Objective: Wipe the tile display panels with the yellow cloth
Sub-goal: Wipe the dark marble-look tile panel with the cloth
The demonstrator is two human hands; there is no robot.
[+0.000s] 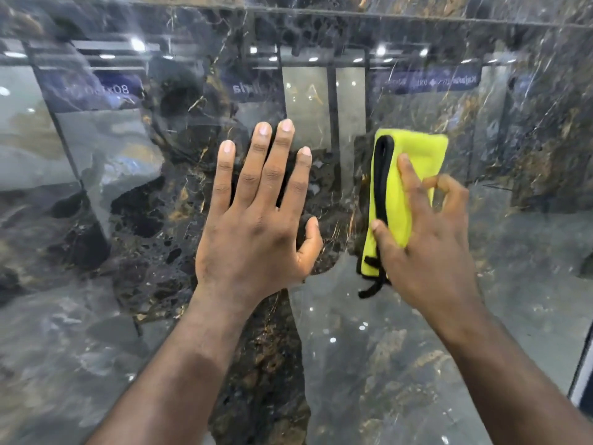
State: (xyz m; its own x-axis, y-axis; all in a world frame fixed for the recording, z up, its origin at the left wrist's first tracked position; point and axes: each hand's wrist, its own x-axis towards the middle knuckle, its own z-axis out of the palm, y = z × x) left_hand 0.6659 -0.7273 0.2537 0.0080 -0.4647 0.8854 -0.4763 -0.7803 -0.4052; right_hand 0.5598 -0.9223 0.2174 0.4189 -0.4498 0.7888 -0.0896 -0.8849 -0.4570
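Observation:
A glossy dark marble tile panel (134, 239) with gold veins fills the whole view in front of me. My left hand (256, 226) lies flat against it near the middle, fingers spread and pointing up, holding nothing. My right hand (423, 245) presses a folded yellow cloth (414, 159) with black edging against the panel, just right of the left hand. The cloth's upper half shows above my fingers; a black loop hangs from its lower corner.
The panel's shine mirrors a showroom: ceiling lights, blue signs and other tile boards. A horizontal joint (353, 12) runs across the top between panels. The panel's right edge (582, 374) shows at the lower right.

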